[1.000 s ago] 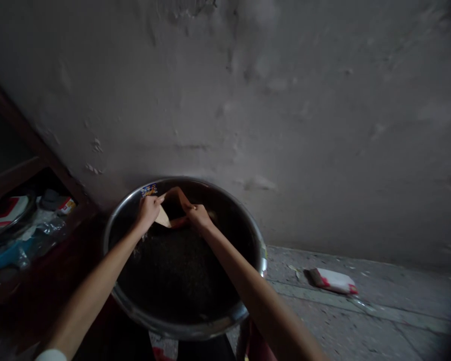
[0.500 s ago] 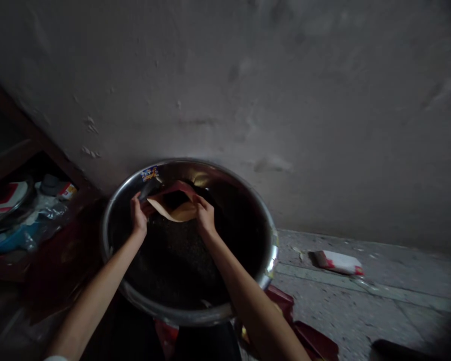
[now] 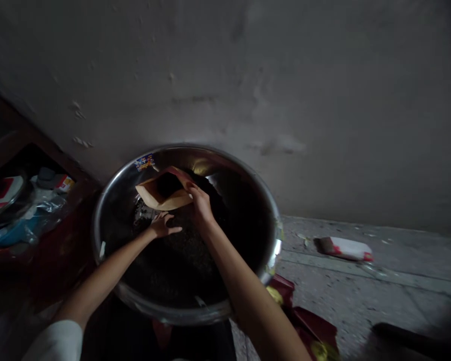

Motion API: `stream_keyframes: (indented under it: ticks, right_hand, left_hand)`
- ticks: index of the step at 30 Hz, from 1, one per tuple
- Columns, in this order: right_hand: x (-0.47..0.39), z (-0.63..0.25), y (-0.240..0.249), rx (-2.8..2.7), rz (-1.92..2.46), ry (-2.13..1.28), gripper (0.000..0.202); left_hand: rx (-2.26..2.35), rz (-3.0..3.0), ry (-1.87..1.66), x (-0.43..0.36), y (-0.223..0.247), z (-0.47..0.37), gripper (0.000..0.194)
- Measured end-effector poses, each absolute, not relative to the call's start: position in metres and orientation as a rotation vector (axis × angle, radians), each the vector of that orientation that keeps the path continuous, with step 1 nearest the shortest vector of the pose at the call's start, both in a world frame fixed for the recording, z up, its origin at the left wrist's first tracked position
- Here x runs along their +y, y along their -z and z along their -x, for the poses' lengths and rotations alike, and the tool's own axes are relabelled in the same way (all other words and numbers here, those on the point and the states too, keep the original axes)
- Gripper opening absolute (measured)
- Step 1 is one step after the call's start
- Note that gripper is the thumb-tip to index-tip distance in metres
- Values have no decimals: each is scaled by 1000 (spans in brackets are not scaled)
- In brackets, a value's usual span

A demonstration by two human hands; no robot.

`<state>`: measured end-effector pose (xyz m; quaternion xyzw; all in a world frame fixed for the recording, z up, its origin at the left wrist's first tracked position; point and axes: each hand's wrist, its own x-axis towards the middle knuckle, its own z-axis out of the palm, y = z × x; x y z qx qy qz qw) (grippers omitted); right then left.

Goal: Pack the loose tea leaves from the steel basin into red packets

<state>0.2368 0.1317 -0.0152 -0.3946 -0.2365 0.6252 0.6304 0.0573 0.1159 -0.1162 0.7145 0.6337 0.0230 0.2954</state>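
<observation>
A large round metal basin (image 3: 274, 215) holds dark loose material (image 3: 188, 250), too dim to name. Above it is a paper bag (image 3: 165, 200), tan inside and reddish outside, its mouth gaping toward me. My right hand (image 3: 201, 203) pinches the bag's right edge between thumb and fingers. Just below the bag, my left hand (image 3: 161, 224) is over the dark material with thumb and fingers apart. Nothing shows in that hand. How full the bag is cannot be seen.
A grey wall (image 3: 218, 80) rises right behind the basin. On the floor at right lies a white-and-red packet (image 3: 348, 249). Dark red bags (image 3: 311, 326) lie by the basin's lower right. At left, a blue container (image 3: 13, 228) sits among plastic wrapping.
My left hand has let go of the bag's left edge and moved down and right beneath it. My right hand still holds the bag, which now sits slightly higher and further left.
</observation>
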Motion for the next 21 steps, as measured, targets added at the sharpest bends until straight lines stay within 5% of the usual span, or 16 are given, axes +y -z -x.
stream_keyframes:
  ticks: [4, 10, 21]
  right_hand:
    - [124, -238, 1, -458, 668, -1536, 34]
    - [117, -249, -6, -288, 412, -1636, 41]
    - [120, -246, -2, -472, 608, -1519, 29]
  left_hand:
    - [1450, -1945, 0, 86, 108, -57, 99]
    - [1315, -1947, -46, 39, 72, -63, 101]
    - [1495, -1877, 152, -3, 34, -94, 99]
